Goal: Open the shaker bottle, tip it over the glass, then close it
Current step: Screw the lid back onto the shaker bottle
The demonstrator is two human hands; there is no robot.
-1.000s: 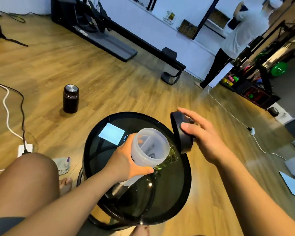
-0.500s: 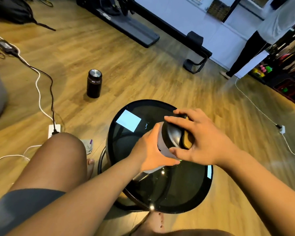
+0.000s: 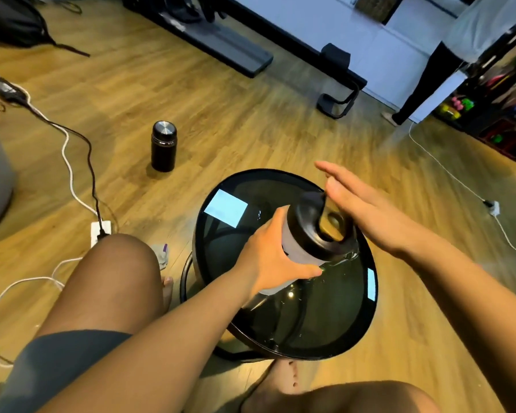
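The left hand point(image 3: 273, 259) grasps the shaker bottle point(image 3: 295, 248) below its black lid point(image 3: 313, 231). The right hand point(image 3: 367, 210) is flat, fingers point(image 3: 334, 171) spread, just beside the lid.

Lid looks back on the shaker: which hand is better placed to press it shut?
Right. The right hand hovers open, flat beside the black lid, likely ready to press, while the left hand grips the shaker bottle.

Wood-plank floor point(image 3: 251, 120), white wall point(image 3: 325, 22) — dark bench point(image 3: 221, 46).
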